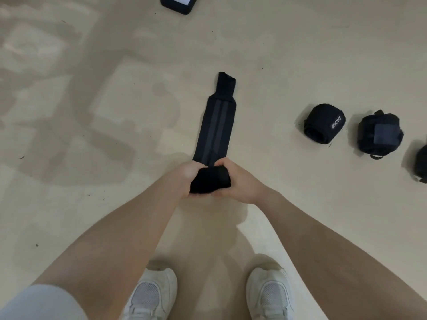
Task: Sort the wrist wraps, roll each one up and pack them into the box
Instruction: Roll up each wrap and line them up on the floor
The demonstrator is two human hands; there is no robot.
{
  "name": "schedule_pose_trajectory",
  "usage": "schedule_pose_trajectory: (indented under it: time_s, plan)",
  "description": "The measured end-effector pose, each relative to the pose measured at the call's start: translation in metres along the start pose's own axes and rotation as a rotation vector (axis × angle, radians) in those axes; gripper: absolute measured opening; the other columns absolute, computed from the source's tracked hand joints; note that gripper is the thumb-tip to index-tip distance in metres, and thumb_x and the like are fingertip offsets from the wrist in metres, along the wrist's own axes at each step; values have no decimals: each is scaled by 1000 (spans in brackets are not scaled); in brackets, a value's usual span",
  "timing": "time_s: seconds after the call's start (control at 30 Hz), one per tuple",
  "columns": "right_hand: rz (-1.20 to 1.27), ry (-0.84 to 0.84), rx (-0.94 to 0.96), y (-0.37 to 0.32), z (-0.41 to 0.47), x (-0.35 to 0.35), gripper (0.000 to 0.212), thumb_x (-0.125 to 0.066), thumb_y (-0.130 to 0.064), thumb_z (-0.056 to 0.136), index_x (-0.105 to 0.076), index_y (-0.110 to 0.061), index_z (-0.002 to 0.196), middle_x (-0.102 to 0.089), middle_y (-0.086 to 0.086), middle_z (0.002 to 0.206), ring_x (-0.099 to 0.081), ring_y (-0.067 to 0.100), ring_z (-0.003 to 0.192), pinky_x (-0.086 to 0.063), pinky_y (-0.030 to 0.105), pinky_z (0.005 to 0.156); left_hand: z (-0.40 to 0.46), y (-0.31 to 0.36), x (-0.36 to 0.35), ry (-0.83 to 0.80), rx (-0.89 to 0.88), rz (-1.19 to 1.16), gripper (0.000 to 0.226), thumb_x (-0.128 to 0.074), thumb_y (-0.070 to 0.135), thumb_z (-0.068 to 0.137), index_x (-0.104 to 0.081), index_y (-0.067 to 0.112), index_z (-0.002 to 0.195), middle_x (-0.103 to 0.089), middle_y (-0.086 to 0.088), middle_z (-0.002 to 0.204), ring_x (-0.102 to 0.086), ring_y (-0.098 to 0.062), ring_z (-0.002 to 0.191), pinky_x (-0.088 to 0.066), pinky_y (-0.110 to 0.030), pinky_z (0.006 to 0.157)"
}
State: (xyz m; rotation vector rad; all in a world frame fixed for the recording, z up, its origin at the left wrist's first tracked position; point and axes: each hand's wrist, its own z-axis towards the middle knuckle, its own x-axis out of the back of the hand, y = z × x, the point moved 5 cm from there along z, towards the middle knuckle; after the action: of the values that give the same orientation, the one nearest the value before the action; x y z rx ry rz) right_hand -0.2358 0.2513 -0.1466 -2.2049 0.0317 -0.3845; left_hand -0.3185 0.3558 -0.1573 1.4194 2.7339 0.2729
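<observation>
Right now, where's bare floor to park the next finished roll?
Free: beige floor between the flat black striped wrist wrap and the logo-tagged black roll; also the wide stretch left of the strip. Crowded: right edge, where the logo roll, the patch-topped black roll and a third line up.

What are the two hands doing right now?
Left hand: closed on the rolled end of the wrist wrap.
Right hand: closed on the same rolled end, from the other side.

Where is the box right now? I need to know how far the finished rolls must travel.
In the head view, the box sits on the floor at the top edge, partly cut off, beyond the far end of the wrist wrap being rolled.
</observation>
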Motion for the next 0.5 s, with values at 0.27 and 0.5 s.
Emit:
schedule_pose_trajectory:
  time_s: [0.27,0.5]
  plan:
    - [226,76,-184,13,-13,1,58,-75,-46,73,-60,-19,123,-32,-3,141,-39,15,130,-41,35,106,-5,-14,-6,-111,-64,-308,30,-49,15,92,-59,6,119,-65,-16,101,-64,-29,84,-57,-39,71]
    - [631,84,-297,16,-19,-10,49,-71,-46,74,-62,-22,115,-71,-1,108,-67,20,101,-45,51,101,-5,-16,-9,-88,-132,-393,28,-46,22,93,-62,8,111,-66,-15,104,-63,-30,92,-56,-42,75]
